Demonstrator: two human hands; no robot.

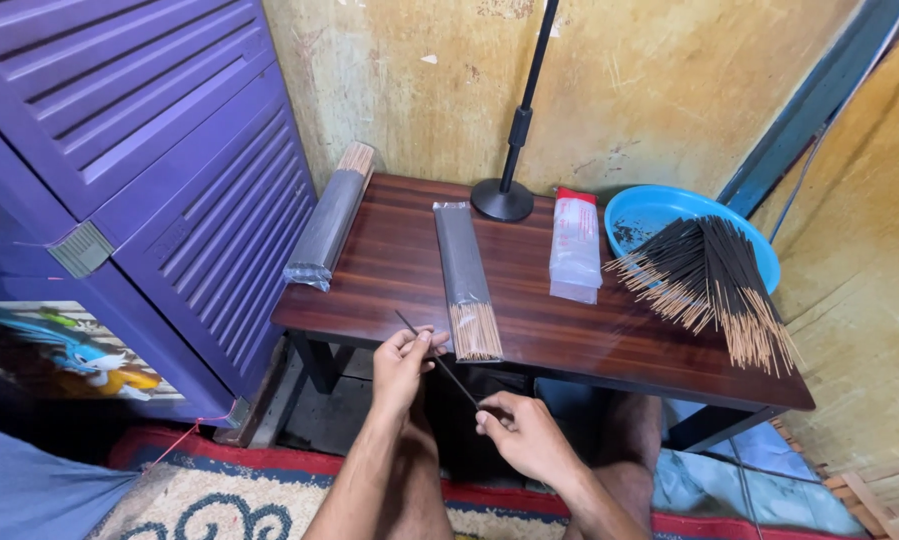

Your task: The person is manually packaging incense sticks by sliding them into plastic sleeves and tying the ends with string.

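incense stick (439,362), pinched between left hand (401,362), right hand (521,432)

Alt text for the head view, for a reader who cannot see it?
Two bare hands, left hand and right hand, hold one thin dark stick between them at a brown table. On it lie packed stick bundles and a blue bowl of loose sticks.

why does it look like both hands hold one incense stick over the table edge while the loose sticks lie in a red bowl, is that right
Not quite: the bowl is blue, not red, as the head view shows. The rest holds: the left hand and right hand hold one incense stick at the table edge, and the loose sticks lie in that bowl.
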